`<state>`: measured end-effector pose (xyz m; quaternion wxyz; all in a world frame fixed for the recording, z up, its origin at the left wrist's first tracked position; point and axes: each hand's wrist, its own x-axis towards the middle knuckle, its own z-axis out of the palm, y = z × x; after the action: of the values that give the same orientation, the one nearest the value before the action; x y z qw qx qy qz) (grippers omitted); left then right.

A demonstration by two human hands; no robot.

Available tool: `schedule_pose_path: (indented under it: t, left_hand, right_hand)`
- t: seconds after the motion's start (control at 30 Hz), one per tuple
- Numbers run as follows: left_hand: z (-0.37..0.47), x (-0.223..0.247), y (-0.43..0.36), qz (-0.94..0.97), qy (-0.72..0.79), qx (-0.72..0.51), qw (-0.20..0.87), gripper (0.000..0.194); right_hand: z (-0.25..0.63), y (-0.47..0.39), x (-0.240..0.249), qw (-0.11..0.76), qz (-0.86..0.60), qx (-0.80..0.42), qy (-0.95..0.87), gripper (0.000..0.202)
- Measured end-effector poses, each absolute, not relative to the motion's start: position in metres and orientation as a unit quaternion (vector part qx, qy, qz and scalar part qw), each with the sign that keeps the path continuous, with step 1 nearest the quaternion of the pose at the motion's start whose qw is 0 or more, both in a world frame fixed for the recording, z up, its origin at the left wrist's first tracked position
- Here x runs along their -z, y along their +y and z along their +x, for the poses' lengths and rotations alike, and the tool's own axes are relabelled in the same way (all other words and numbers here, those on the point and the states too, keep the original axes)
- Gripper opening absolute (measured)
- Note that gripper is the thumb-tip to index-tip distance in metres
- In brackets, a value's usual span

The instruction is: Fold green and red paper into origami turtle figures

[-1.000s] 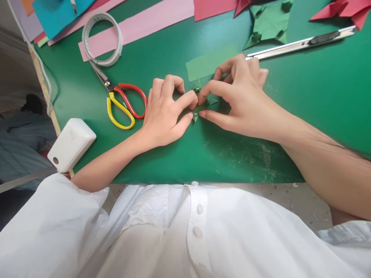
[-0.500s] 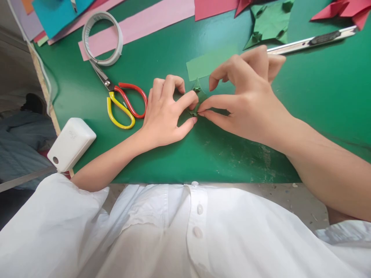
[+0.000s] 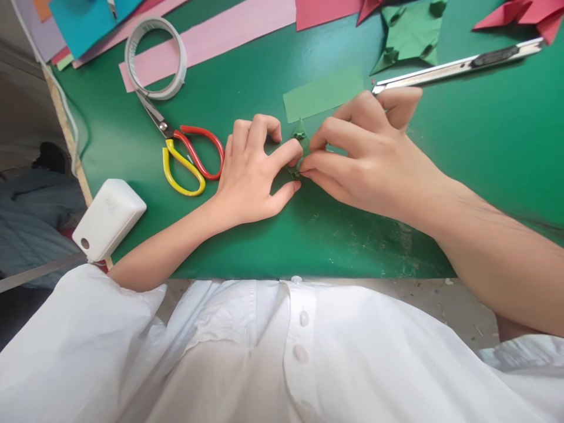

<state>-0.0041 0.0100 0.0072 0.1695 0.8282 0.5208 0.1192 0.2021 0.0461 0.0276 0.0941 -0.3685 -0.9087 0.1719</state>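
A small folded green paper piece (image 3: 299, 134) lies on the green table (image 3: 247, 252), partly hidden by fingers. My left hand (image 3: 255, 167) rests over its left side, index finger pressing on it and thumb beside its lower end. With thumb and index finger pinched together, my right hand (image 3: 370, 158) grips the piece's lower right edge. Just above it lies a light green paper strip (image 3: 324, 94). Scissors with red and yellow handles (image 3: 185, 167) lie left of my left hand, close to its fingers.
A tape roll (image 3: 178, 76) overlaps a pink strip (image 3: 238, 35). At the left edge stands a white box-shaped device (image 3: 110, 220). A utility knife (image 3: 458, 67) lies beyond my right hand, near a folded green paper shape (image 3: 409, 35) and red folded paper (image 3: 524, 14).
The raised fingers of my right hand have come down and curled in toward the small green piece, uncovering the knife's tip. My left hand has barely moved.
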Motion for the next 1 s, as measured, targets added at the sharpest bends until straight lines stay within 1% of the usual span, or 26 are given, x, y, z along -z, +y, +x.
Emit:
schedule_pose_path:
  t: [0.17, 0.3, 0.5, 0.73, 1.0]
  left_hand:
    - [-0.005, -0.007, 0.01, 0.83, 0.518, -0.122, 0.166, 0.027]
    - [-0.005, -0.006, 0.01, 0.835, 0.515, -0.127, 0.15, 0.027]
    - [-0.005, -0.006, 0.009, 0.831, 0.519, -0.126, 0.157, 0.029]
    - [-0.005, -0.007, 0.01, 0.823, 0.524, -0.122, 0.184, 0.025]
    - [-0.007, -0.003, 0.013, 0.823, 0.525, -0.123, 0.181, 0.021]
  right_hand:
    - [0.202, 0.044, -0.022, 0.107, -0.378, -0.188, -0.9, 0.036]
    - [0.202, 0.039, -0.018, 0.113, -0.396, -0.172, -0.895, 0.036]
    - [0.197, 0.028, -0.017, 0.121, -0.45, -0.169, -0.868, 0.028]
    - [0.195, 0.026, -0.018, 0.133, -0.477, -0.19, -0.848, 0.027]
    - [0.196, 0.026, -0.019, 0.132, -0.475, -0.192, -0.849, 0.029]
